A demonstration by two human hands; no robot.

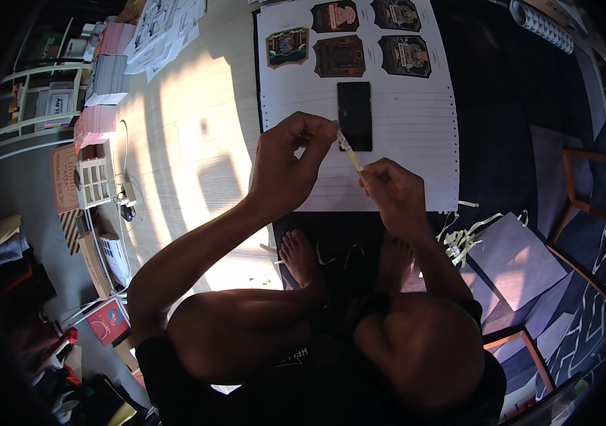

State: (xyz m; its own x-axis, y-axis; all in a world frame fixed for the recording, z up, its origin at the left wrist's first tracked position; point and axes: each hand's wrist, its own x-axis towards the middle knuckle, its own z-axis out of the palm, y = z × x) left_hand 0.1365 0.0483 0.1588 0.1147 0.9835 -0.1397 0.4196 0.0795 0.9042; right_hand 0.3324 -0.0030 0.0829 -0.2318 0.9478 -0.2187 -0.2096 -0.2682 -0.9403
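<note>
Two hands: both pinch one thin yellowish strip [350,153], held in the air above a big white sheet [402,163] on the floor.
Left hand [285,167]: fingers closed on the strip's upper, paler end, thumb and forefinger pressed together.
Strip: slants down from the left hand to the right, taut between them, just in front of a black phone [355,116] lying on the sheet.
Right hand [392,188]: closed on the strip's lower end, fingertips tight.
Sheet: five ornate shield-shaped stickers [339,55] lie on its far part; loose curls of pale trimmings [463,238] lie off its right corner.
Step in hand: it looks like the strip is being peeled or pulled apart between the fingers.
Next move: likely a steady, even pull with both pinches kept firm, so the thin strip does not tear or slip.
</note>
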